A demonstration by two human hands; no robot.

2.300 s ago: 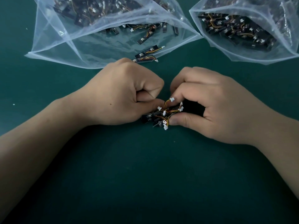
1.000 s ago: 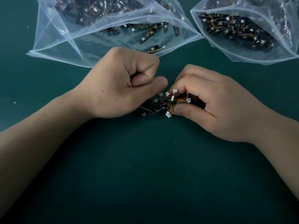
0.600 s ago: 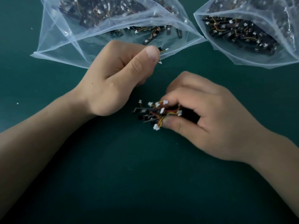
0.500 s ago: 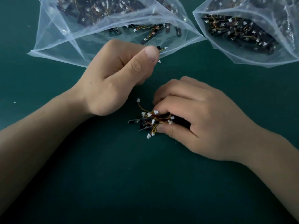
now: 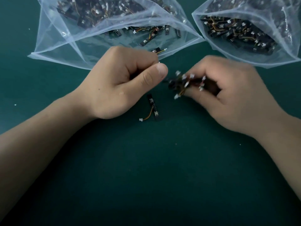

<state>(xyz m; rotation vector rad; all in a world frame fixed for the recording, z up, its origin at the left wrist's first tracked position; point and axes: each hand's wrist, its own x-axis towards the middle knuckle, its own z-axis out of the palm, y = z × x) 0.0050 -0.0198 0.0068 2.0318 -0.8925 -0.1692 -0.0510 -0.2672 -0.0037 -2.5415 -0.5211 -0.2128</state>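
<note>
My right hand (image 5: 231, 95) grips a bundle of small black boards (image 5: 187, 84) with orange wires and white connectors; the bundle sticks out to the left of its fingers and is blurred. My left hand (image 5: 123, 82) is curled into a fist with the thumb pressed on the forefinger. A tiny white connector (image 5: 159, 62) peeks out at its fingertips; the rest of that part is hidden. One single black board (image 5: 154, 107) with an orange wire and a white plug lies flat on the green mat (image 5: 146, 168), just below the gap between my hands.
Two clear plastic bags lie open at the far edge: the left bag (image 5: 68, 46) and the right bag (image 5: 276, 56), each holding several of the same wired boards. Loose boards lie near the left bag's mouth, just beyond my left hand.
My right hand has lifted the bundle up and to the right. One board now lies alone on the mat between my hands. My left hand has dropped slightly toward me.
</note>
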